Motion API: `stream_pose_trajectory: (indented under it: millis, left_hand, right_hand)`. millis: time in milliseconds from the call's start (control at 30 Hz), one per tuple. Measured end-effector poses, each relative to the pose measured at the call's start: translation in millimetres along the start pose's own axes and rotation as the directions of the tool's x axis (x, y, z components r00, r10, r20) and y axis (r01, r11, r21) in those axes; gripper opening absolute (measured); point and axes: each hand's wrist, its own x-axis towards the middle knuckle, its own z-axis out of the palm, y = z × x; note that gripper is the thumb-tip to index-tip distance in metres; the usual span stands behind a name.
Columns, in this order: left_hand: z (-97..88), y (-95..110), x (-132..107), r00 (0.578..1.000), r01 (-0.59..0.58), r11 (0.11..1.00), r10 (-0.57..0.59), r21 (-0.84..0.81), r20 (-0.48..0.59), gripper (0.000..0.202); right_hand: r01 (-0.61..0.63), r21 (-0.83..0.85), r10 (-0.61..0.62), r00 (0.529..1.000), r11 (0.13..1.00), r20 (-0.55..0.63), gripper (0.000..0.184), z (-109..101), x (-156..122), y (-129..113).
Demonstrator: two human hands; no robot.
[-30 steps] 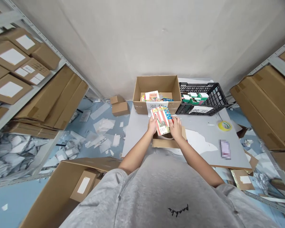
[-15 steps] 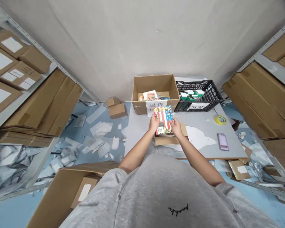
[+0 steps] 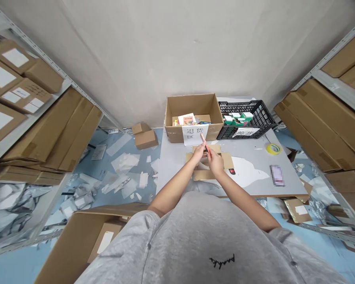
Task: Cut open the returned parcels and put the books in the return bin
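Left hand (image 3: 197,154) and right hand (image 3: 215,163) are closed and pressed together over the desk (image 3: 173,169), around a slim orange-red implement (image 3: 206,146) whose tip points up toward a paper sign. The right hand's fingers curl on it. The left hand touches it too, but whether it grips is hard to make out. The hands hide most of the implement, so it could be a pen or a cutter; I cannot tell which.

Beneath the hands lies a low cardboard carton (image 3: 213,162) with its flaps spread flat, its inside hidden by the hands and forearms. Just beside its right flap sits a small black-and-red object (image 3: 232,171), too small to identify.

Farther along the desk stands an open carton (image 3: 192,106) holding books and papers, with the sign (image 3: 195,134), printed in Chinese characters, on its front. Beside it, a black plastic crate (image 3: 245,119) holds green-and-white boxes. A yellow tape roll (image 3: 273,148) and a pixelated, unreadable item (image 3: 277,175) lie to the right.

Metal shelves (image 3: 40,77) stacked with cartons flank the desk, and paper scraps (image 3: 121,173) litter the blue floor. A grey sweatshirt (image 3: 195,236) fills the bottom of the view, cutting off a carton (image 3: 83,236) at lower left.
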Motion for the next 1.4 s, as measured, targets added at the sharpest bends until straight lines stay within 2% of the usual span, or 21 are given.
stream_pose_trajectory:
  millis: [33,100,200,300,367,433,500,533,667,767,833,900,1000,1100,1200,1300,1400]
  left_hand:
    - [0.1,-1,1,1.0,-0.014,0.999,0.013,-0.042,-0.021,0.056]
    - [-3.1,-3,3,0.989,-0.082,0.989,0.066,-0.121,-0.129,0.047]
    - [-12.8,-4,5,0.959,-0.178,0.949,0.109,-0.259,-0.26,0.046]
    - [-20.6,-3,5,0.957,-0.195,0.932,0.112,-0.305,-0.268,0.052]
    - [-22.5,0,6,0.956,-0.198,0.942,0.126,-0.27,-0.265,0.054]
    - [-21.9,2,6,0.948,-0.213,0.961,0.159,-0.176,-0.277,0.052]
    - [-19.8,4,6,0.937,-0.221,0.975,0.204,-0.031,-0.284,0.049]
    - [-18.3,5,6,0.935,-0.213,0.976,0.219,0.053,-0.279,0.05]
    - [-7.7,4,4,0.942,-0.137,0.934,0.226,0.33,-0.248,0.059]
    - [4.3,2,2,0.913,-0.132,0.9,0.273,0.415,-0.303,0.043]
    - [12.3,1,2,0.887,-0.14,0.893,0.305,0.428,-0.346,0.031]
    - [19.6,-1,4,0.868,-0.159,0.893,0.329,0.421,-0.372,0.028]
    - [29.5,-3,11,0.845,-0.212,0.898,0.366,0.385,-0.389,0.034]
    - [40.5,-7,18,0.851,-0.24,0.928,0.343,0.286,-0.398,0.042]
    - [53.9,-9,22,0.868,-0.184,0.951,0.275,0.247,-0.413,0.041]
    - [67.5,-8,22,0.869,-0.098,0.937,0.245,0.337,-0.43,0.032]
    - [76.5,-8,17,0.85,-0.007,0.903,0.232,0.43,-0.474,0.035]
  right_hand:
    - [0.028,-0.035,-0.027,0.999,0.999,0.031,0.046,1,-3,-5]
    - [0.097,-0.051,-0.093,0.992,0.994,0.083,0.048,0,-7,-10]
    - [0.158,-0.013,-0.157,0.987,0.987,0.042,0.051,-6,-4,-6]
    - [0.049,0.056,-0.045,0.997,0.997,-0.067,0.058,-12,8,8]
    - [-0.083,0.189,0.089,0.996,0.978,-0.021,0.061,-12,17,18]
    - [-0.19,0.34,0.169,0.981,0.921,0.091,0.059,-10,24,26]
    - [-0.222,0.43,0.187,0.975,0.875,0.124,0.057,-9,27,32]
    - [-0.215,0.445,0.191,0.977,0.869,0.098,0.056,-9,27,34]
    - [-0.195,0.429,0.221,0.975,0.882,-0.011,0.055,-14,27,41]
    - [-0.199,0.391,0.215,0.977,0.898,0.004,0.055,-24,30,43]
    - [-0.181,0.357,0.187,0.982,0.916,0.019,0.054,-32,34,45]
    - [-0.163,0.356,0.16,0.986,0.92,0.038,0.051,-40,40,48]
    - [-0.164,0.412,0.148,0.986,0.896,0.072,0.046,-46,49,61]
    - [-0.182,0.459,0.147,0.983,0.87,0.111,0.043,-47,57,81]
    - [-0.198,0.475,0.152,0.979,0.857,0.134,0.043,-48,62,99]
    - [-0.176,0.502,0.134,0.984,0.847,0.12,0.046,-50,64,109]
    - [-0.148,0.507,0.097,0.987,0.849,0.126,0.048,-52,66,112]
